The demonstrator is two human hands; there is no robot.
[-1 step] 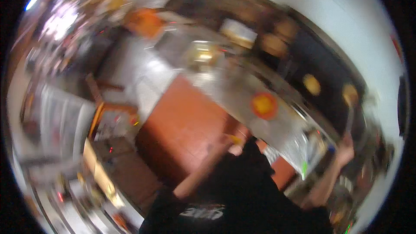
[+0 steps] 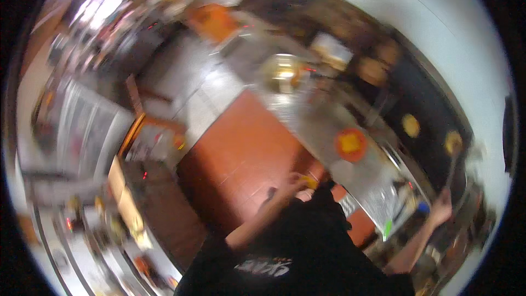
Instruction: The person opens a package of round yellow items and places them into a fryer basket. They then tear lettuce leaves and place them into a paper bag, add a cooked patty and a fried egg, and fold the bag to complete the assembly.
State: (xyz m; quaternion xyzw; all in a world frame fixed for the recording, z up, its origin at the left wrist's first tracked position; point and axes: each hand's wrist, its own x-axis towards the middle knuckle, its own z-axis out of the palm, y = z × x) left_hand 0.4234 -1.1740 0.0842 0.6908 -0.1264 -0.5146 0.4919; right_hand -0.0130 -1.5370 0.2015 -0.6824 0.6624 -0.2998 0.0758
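My right hand [image 2: 441, 208], at the right, is closed round the handle of a long, thin spatula [image 2: 452, 172]. The spatula's far end reaches a flat round piece of food [image 2: 452, 142] on the dark griddle [image 2: 433, 112]; blur hides whether it slides under it. A second pale yellow round [image 2: 411, 125] lies on the griddle to the left. My left hand [image 2: 295, 183] is close in front of my body, above the floor, its fingers curled at a small yellow thing [image 2: 309, 182] too smeared to name.
An orange-red plate with yellow food [image 2: 350, 143] sits on the metal counter [image 2: 323, 118]. Farther along it stand a shiny metal bowl [image 2: 285, 74] and an orange container [image 2: 213, 22]. A wooden-framed chair [image 2: 134, 131] and a dark brown surface [image 2: 164, 203] are at the left, beside the red tiled floor [image 2: 246, 142].
The whole view has swung slightly, so the scene sits farther right and lower. Both hands keep nearly the same pose, with the spatula still at the same round.
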